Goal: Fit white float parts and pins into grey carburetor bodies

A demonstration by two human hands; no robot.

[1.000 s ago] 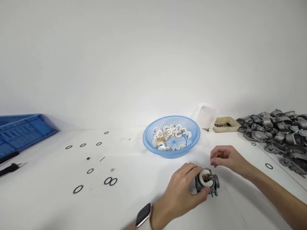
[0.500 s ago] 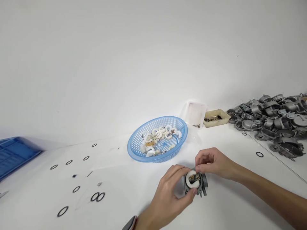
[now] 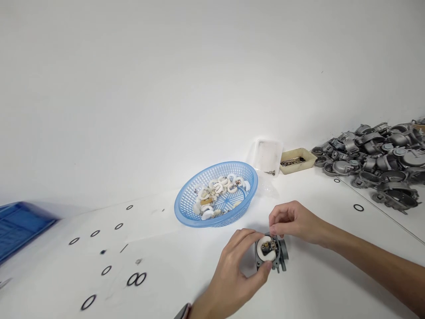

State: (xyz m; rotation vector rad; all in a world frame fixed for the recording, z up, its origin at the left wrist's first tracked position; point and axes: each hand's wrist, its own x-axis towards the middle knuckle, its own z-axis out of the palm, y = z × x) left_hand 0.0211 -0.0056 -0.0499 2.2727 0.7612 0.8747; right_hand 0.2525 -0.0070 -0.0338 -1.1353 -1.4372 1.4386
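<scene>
A grey metal housing lies on the white table, with a white C-shaped float in its open top and small brass parts inside the curve. My left hand grips the housing and float from the left, thumb at the near edge and fingers at the far edge. At the housing's far right edge, my right hand has its thumb and forefinger pinched together. Whatever may be between those fingertips is too small to make out.
Beyond my hands sits a blue basket of white floats. A white tray and a cream tray hold small parts. Grey housings are heaped at right. Several black rings and a blue bin are at left.
The view has shifted slightly. Both hands keep nearly the same places at the housing, and my right fingertips remain pinched by its far edge.
</scene>
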